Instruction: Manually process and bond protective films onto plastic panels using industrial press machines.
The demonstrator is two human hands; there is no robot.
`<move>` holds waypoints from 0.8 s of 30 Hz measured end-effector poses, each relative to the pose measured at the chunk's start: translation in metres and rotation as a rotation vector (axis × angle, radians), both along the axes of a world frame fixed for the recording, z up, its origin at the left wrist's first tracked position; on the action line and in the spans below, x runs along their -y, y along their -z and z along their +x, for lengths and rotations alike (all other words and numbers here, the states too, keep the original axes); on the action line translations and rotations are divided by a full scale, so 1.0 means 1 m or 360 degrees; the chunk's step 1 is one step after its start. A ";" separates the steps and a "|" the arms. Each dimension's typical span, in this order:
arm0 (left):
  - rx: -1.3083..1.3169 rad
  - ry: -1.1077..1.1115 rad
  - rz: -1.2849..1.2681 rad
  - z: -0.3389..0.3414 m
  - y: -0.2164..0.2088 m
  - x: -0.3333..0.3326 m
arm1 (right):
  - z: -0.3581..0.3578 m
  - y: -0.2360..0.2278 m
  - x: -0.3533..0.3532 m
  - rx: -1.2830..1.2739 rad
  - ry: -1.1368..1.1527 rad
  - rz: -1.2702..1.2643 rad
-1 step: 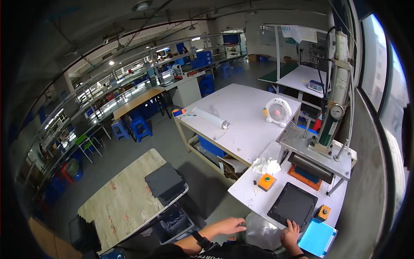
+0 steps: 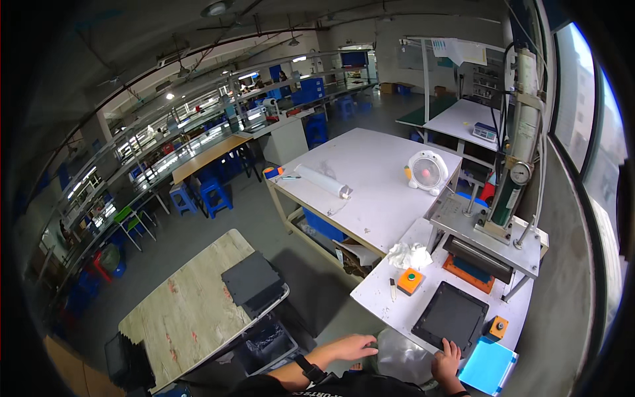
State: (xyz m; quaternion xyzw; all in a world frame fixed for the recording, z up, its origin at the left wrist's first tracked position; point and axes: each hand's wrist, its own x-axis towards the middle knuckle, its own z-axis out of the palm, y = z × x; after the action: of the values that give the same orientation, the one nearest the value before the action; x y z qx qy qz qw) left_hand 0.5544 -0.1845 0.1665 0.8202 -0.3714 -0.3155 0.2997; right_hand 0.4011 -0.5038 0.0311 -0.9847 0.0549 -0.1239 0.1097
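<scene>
A flat black rectangular panel [image 2: 451, 314] with a raised rim lies on the white press bench. My right hand [image 2: 447, 362] rests its fingertips on the panel's near edge, fingers extended, not wrapped round it. My left hand [image 2: 355, 347] hovers beside the bench's front edge with loosely stretched fingers and nothing visible in it. Between my hands, below the bench edge, is a clear plastic bag [image 2: 402, 357]. A blue film-like sheet [image 2: 488, 366] lies to the right of my right hand. Behind the panel stands a press [image 2: 489, 231] with an orange-and-blue plate [image 2: 468, 273] under its head.
Two orange button boxes [image 2: 411, 281] [image 2: 496, 327] and crumpled white tissue [image 2: 409, 255] sit on the bench. A larger white table [image 2: 370, 178] beyond holds a fan [image 2: 426, 172] and a roll [image 2: 324, 180]. Stacked black panels [image 2: 253, 281] lie on a wood-patterned table [image 2: 178, 304] at left.
</scene>
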 end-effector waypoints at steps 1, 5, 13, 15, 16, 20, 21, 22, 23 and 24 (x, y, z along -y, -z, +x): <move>-0.0008 -0.0018 0.0005 0.010 0.007 -0.003 | 0.004 0.007 0.000 0.0010 0.0089 -0.0039; -0.0162 -0.0007 0.0014 0.051 0.023 -0.016 | 0.024 0.010 -0.003 -0.0195 0.0339 0.0005; -0.0278 0.0186 -0.0016 0.079 0.047 0.010 | 0.026 -0.042 -0.026 -0.0484 0.0399 0.0075; -0.0303 0.0191 -0.0036 0.079 0.046 0.017 | 0.020 -0.043 -0.012 0.0098 0.0443 0.0877; -0.0331 0.0199 -0.0056 0.078 0.046 0.021 | 0.012 -0.033 0.001 0.0270 0.0596 0.0995; -0.0268 0.0169 -0.0155 0.076 0.044 0.023 | -0.043 0.004 0.081 0.0578 0.1139 0.0127; -0.0245 0.0121 -0.0145 0.074 0.046 0.023 | -0.058 0.007 0.092 0.0432 0.1235 -0.0027; -0.0221 0.0073 -0.0136 0.070 0.047 0.024 | -0.073 0.010 0.101 0.0285 0.1326 -0.0182; -0.0298 0.0023 -0.0097 0.065 0.044 0.026 | -0.086 0.016 0.114 -0.0097 0.1346 -0.0038; -0.0300 0.0029 -0.0099 0.061 0.044 0.031 | -0.093 0.015 0.125 -0.0462 0.1321 0.0474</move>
State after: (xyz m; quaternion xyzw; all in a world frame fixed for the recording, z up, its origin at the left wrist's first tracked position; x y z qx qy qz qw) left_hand 0.6155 -0.2151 0.1230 0.7738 -0.3585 -0.3822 0.3557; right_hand 0.3081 -0.6292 0.0160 -0.8601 0.4763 -0.0089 0.1823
